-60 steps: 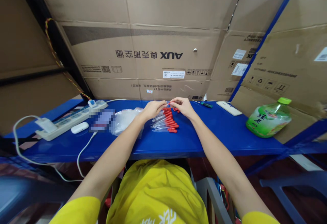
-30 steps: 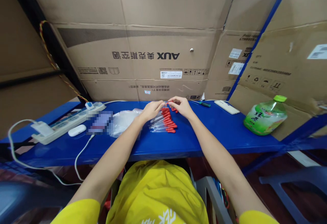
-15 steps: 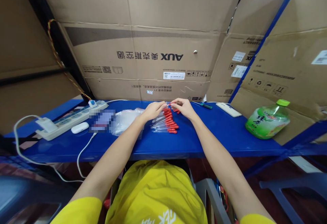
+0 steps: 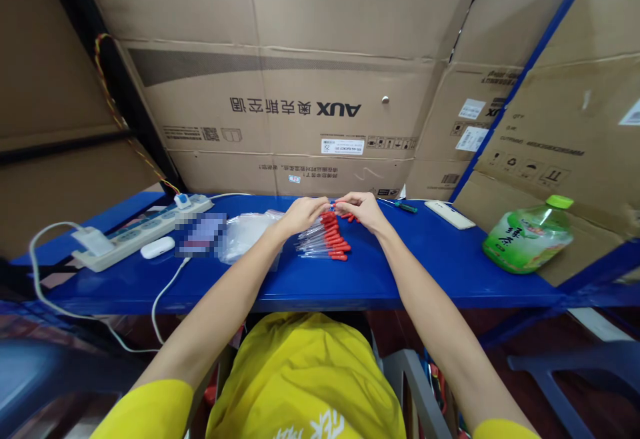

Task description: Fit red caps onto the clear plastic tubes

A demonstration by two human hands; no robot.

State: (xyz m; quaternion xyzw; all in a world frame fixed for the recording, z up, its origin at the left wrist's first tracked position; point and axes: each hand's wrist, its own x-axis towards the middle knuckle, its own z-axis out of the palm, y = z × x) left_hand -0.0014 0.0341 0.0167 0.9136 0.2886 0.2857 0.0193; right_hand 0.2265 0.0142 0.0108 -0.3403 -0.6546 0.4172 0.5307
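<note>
My left hand (image 4: 304, 216) is closed in a pinch, its fingertips at the far end of a row of droppers. What it holds is largely hidden, though it seems to be a dropper's clear tube. Facing it, my right hand (image 4: 366, 212) pinches a red rubber bulb (image 4: 339, 203). The two sets of fingertips almost meet. Just below them on the blue table lie several droppers (image 4: 337, 247), clear tubes to the left and red bulbs to the right. A few loose red bulbs (image 4: 351, 218) lie under my right hand.
Clear plastic bags (image 4: 245, 235) lie left of the droppers, beside a blurred phone (image 4: 203, 233), a white earphone case (image 4: 157, 247) and a power strip (image 4: 145, 229). To the right are a screwdriver (image 4: 405, 206), a white flat device (image 4: 449, 214) and a green tea bottle (image 4: 527, 239). Cardboard (image 4: 295, 79) walls the back.
Both hands stay pinched together over the far end of the row, with only slight finger movement. The view has shifted a little; the droppers lie as before.
</note>
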